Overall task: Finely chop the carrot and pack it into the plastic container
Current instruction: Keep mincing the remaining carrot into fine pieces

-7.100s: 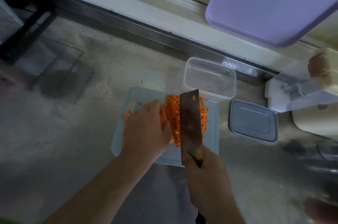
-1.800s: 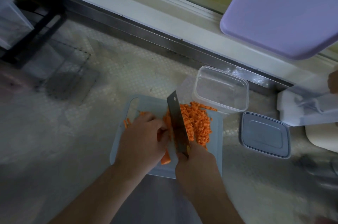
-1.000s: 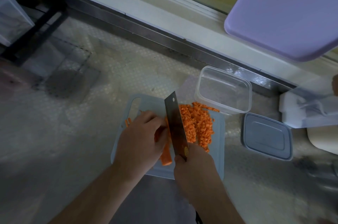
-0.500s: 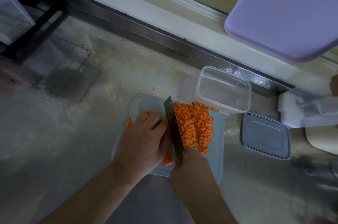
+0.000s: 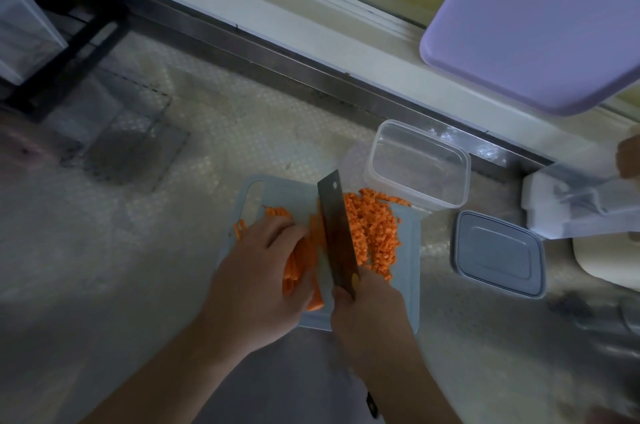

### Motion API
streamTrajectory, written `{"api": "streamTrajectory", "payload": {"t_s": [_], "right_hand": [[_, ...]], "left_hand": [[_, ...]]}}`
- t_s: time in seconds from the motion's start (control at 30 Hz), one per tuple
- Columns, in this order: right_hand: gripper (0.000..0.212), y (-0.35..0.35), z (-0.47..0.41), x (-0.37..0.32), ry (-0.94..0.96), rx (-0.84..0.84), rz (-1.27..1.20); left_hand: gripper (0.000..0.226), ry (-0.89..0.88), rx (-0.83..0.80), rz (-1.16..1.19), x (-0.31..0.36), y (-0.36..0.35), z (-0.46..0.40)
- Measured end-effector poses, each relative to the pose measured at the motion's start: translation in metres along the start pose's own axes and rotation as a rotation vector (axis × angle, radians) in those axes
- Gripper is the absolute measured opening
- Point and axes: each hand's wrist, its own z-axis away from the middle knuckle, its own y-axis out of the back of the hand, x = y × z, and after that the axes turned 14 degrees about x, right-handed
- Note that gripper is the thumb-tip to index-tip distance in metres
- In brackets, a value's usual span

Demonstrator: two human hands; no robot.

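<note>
Chopping: carrot on a pale blue cutting board (image 5: 408, 271), seen from the head camera.
Left hand (image 5: 256, 281): fingers curled down over a bundle of carrot sticks (image 5: 299, 264), pinning them to the board; knuckles face the blade.
Right hand (image 5: 369, 313): wrapped round the cleaver (image 5: 336, 233) handle at the 6 o'clock end of the blade; handle itself mostly hidden by the hand.
Cleaver: dark rectangular blade, runs from about 6 to 12 o'clock across the board, flat side showing, small hole near the far tip. Sits between the sticks and the diced pile; edge contact with the board not clear.
Diced carrot (image 5: 374, 233): loose orange heap at 3 o'clock of the blade, on the board, spread toward its far right corner.
Stray pieces (image 5: 239, 229): a few short sticks at 9 o'clock of the left hand, near the board's handle slot.
Plastic container (image 5: 419, 164): clear, open, no carrot inside, standing on the worktop at 1 o'clock of the board, just beside the far right corner.
Lid (image 5: 498, 254): grey-blue, lying flat on the worktop at 3 o'clock of the board, apart from the container.
Worktop (image 5: 173, 268): pale, dimpled texture, dim light.
Purple board (image 5: 540, 18): large, at 1 o'clock, top right of view.
White object (image 5: 568, 209): at 3 o'clock by the lid; blurred, cannot tell what it is.
Wire rack (image 5: 114, 133): at 10 o'clock on the worktop, well apart from the board.
</note>
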Motion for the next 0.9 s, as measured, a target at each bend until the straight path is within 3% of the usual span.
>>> {"api": "streamTrajectory", "payload": {"t_s": [0.17,0.3,0.4,0.6,0.9], "right_hand": [[0.006,0.004,0.003,0.011,-0.005,-0.011,-0.033],[0.010,0.002,0.004,0.011,-0.007,-0.005,-0.057],[0.010,0.001,0.003,0.011,0.004,0.001,-0.050],[0.010,-0.002,-0.002,0.012,0.010,0.000,-0.051],[0.010,-0.001,-0.001,0.010,0.002,-0.019,-0.094]], "left_hand": [[0.058,0.042,-0.030,0.027,0.003,0.001,0.007],[0.051,0.080,-0.009,0.040,0.008,-0.001,-0.004],[0.043,0.013,-0.069,0.021,0.009,0.002,-0.013],[0.076,-0.125,-0.238,-0.076,0.005,0.013,-0.015],[0.056,-0.126,-0.177,-0.135,-0.002,0.012,-0.019]]}}
